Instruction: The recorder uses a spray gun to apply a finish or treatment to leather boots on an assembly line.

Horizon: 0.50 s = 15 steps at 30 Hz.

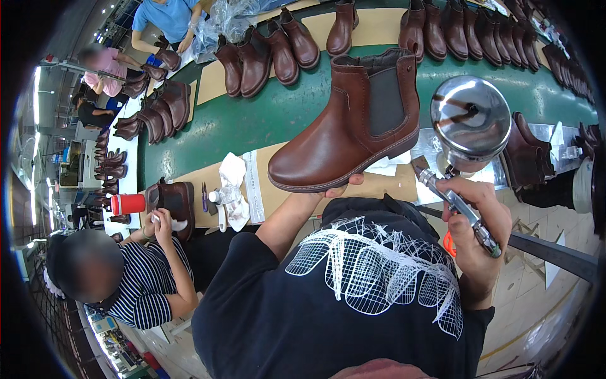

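A brown leather Chelsea boot (328, 139) with a grey elastic side panel is held up in front of me, toe to the left. My left hand (344, 187) supports it from below; its fingertips show at the sole, and the rest is hidden behind the boot. To the right of the boot, my right hand (476, 218) is wrapped round the handle of a metal spray gun (449, 192). A shiny round silver cup (470, 120) sits on top of the gun, and the nozzle points left toward the boot's heel. No spray is visible.
More brown boots (252, 63) stand along the far side of the green table (278, 120). A bottle (221, 196), white cloth (232, 170) and brush (222, 218) lie at the near left. A co-worker in stripes (148, 278) handles a boot (180, 202) beside a red cup (128, 204).
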Each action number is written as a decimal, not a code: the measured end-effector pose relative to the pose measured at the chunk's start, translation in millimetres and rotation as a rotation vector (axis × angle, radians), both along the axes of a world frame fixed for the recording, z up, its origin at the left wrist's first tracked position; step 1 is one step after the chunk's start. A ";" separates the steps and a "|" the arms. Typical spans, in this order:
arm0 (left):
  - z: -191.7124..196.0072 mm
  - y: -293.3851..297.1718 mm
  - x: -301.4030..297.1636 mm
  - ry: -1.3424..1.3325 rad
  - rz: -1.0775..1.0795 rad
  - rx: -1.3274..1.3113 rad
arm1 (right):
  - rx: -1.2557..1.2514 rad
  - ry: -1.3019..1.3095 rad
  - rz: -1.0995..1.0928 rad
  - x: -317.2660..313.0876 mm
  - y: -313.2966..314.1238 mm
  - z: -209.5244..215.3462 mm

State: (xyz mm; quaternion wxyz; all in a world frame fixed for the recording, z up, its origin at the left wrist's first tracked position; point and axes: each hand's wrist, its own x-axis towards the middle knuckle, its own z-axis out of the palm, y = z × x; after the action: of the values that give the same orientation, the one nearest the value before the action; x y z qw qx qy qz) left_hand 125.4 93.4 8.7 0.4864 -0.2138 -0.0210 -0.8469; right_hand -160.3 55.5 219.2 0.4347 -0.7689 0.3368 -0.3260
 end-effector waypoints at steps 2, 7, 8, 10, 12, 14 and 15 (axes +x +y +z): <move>-0.3 -0.2 1.7 -0.026 0.006 0.004 | -0.016 -0.007 0.014 -1.0 1.4 -3.7; 16.8 -0.9 -0.7 -0.030 -0.019 0.016 | 0.000 0.008 -0.011 -5.2 3.9 -7.5; 19.1 -0.8 -2.1 -0.030 -0.021 0.015 | -0.001 0.008 -0.013 -6.5 4.1 -8.2; 21.5 -0.3 -4.6 0.007 0.004 0.015 | 0.035 0.031 -0.062 -9.0 4.0 -9.6; 21.6 1.9 -2.9 0.000 -0.032 0.027 | 0.045 0.011 -0.083 -12.2 4.0 -10.8; 23.6 6.3 -2.1 -0.006 -0.070 0.037 | 0.055 -0.008 -0.105 -14.7 3.5 -12.2; 25.6 10.2 -3.6 0.019 -0.078 0.073 | 0.039 -0.023 -0.123 -15.5 2.6 -12.9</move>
State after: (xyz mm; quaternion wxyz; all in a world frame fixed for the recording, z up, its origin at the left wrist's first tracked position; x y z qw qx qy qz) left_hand 121.9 103.6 34.4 0.4608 -0.2046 0.0231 -0.8633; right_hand -175.8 58.1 206.3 0.4325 -0.7343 0.3847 -0.3546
